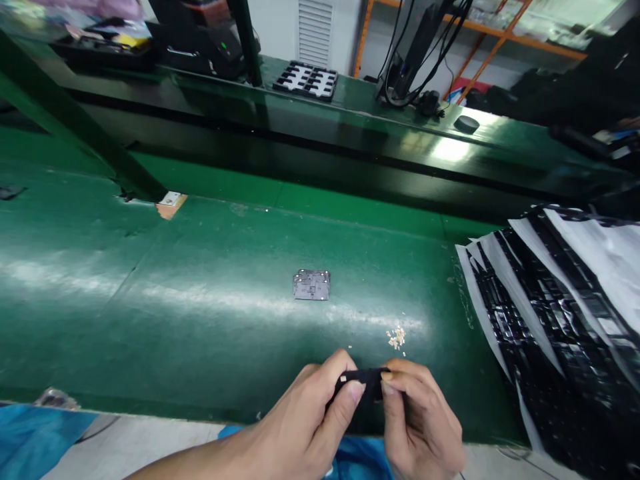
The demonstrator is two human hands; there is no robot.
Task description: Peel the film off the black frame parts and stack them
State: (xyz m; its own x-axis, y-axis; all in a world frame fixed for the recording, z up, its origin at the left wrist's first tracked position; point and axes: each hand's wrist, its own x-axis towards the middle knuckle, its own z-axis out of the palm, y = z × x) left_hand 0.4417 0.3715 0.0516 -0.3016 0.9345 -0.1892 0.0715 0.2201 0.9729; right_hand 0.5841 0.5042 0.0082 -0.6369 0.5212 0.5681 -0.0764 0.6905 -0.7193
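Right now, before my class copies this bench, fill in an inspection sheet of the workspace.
Surface: green worktop, scuffed, with glare streaks.
Job's things: dark part between the hands; flat dark plate lying beyond them; small pale pieces in a loose pile.
Clutter: black parts with white sheets heaped at right.
Grippers: bare left hand and right hand, both on the dark part.
Cables: black cables on the rear shelf.
Surroundings: orange rack behind.

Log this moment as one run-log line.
left hand: grips black part | right hand: at its other end | bench: flat dark plate, pale bits
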